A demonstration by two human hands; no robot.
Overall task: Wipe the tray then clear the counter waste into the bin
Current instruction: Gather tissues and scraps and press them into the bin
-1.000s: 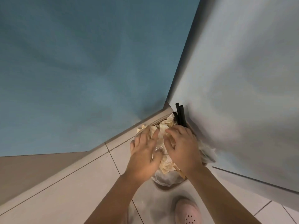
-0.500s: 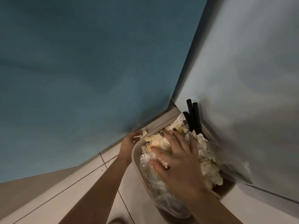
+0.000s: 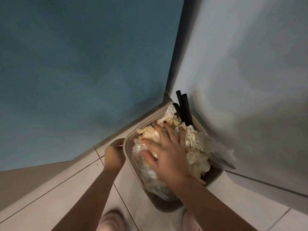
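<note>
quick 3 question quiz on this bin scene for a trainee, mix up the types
1. True or false: the right hand presses flat on the waste in the bin.
2. How many black tubes stick up from the bin?
3. The left hand is: A) inside the bin B) at the bin's rim C) on the wall.
Key: 1 true; 2 three; 3 B.

Nothing here I can read, no lettering, label or number on the bin [image 3: 126, 148], the crumpled waste [image 3: 195, 142] in it, or the walls [image 3: 83, 64].
</note>
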